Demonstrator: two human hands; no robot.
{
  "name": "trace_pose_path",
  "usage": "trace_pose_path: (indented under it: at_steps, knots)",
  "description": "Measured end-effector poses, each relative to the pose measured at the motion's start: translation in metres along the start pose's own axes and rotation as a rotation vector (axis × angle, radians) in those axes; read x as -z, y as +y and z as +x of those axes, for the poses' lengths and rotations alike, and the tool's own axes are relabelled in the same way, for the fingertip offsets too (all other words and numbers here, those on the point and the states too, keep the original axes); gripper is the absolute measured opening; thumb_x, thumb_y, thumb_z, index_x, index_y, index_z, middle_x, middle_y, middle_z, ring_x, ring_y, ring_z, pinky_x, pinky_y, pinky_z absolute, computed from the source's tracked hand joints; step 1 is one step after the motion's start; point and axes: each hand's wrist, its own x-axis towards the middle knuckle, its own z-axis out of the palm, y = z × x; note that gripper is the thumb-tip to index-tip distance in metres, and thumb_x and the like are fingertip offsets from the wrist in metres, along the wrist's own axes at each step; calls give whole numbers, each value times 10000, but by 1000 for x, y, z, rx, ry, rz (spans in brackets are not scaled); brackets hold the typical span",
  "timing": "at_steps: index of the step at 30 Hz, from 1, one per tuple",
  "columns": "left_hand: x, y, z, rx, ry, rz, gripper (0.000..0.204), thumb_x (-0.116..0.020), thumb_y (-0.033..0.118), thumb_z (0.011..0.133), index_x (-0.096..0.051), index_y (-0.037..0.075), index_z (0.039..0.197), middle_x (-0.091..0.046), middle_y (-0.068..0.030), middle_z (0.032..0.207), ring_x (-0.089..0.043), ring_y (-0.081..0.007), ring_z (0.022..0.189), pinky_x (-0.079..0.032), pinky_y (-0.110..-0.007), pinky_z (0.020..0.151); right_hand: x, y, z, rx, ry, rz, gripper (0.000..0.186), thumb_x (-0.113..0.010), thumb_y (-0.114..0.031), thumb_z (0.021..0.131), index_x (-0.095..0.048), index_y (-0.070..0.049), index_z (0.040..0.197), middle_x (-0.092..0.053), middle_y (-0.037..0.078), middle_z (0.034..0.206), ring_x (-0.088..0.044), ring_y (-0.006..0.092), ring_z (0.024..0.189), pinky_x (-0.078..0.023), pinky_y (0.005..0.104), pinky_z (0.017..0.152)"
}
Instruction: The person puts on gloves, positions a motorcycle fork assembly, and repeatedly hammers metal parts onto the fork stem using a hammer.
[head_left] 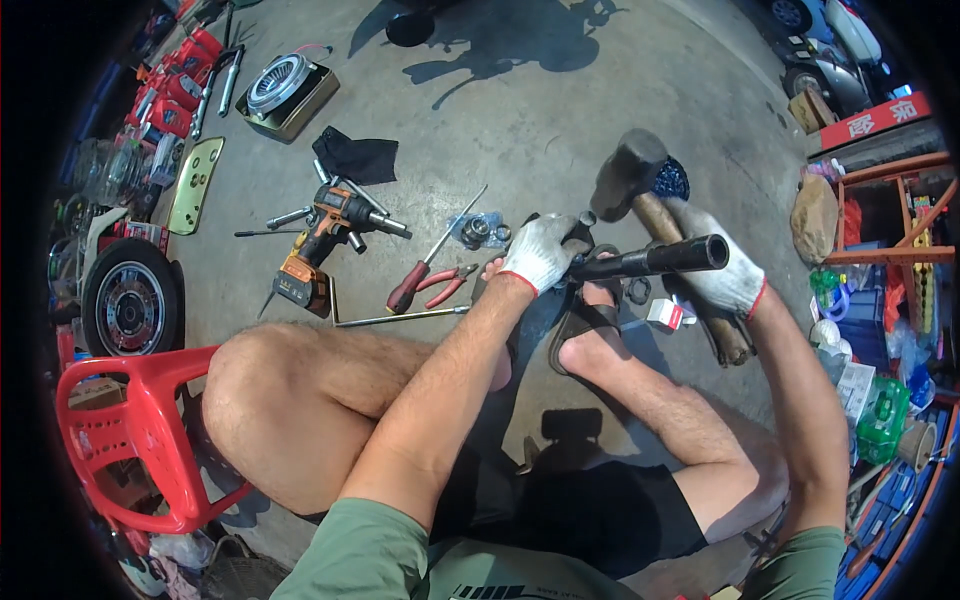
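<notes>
My left hand [545,252], in a white work glove, is closed around the left end of a dark metal tube [650,262]. The tube's hollow end points right, and a small round metal end shows just above my left fingers. My right hand [718,262], also gloved, grips the wooden handle [655,216] of a sledgehammer. Its heavy dark head [628,172] is raised up and left of that hand. The tube passes in front of the handle, hiding part of it. Between my feet, what lies under the left hand is mostly hidden.
Left of my hands lie a screwdriver [405,292], red-handled pliers [448,284], an orange-black cordless impact wrench [318,245] and a long bar [400,318]. A small white box [664,314] sits by my foot. A red plastic chair [150,440] and a wheel [130,298] stand left.
</notes>
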Motion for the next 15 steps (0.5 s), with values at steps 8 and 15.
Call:
trace_pose_path:
  at_steps: [8, 15]
  knots:
    - [10, 4, -2, 22, 18, 26, 365, -675, 298, 895, -696, -3, 1101, -676, -263, 1058, -640, -446, 1018, -500, -499, 891, 6, -17, -11, 113, 211, 46, 258, -659, -149, 919, -570, 21, 1092, -609, 81, 863, -610, 148, 739, -505, 323, 620]
    - [-2, 6, -1, -25, 12, -25, 324, -665, 268, 892, -696, 23, 1102, -675, -258, 1065, -636, -450, 1027, -503, -503, 886, -2, 19, 2, 125, 90, -89, 290, -629, -117, 925, -534, 19, 1163, -622, 108, 880, -618, 154, 703, -512, 338, 614]
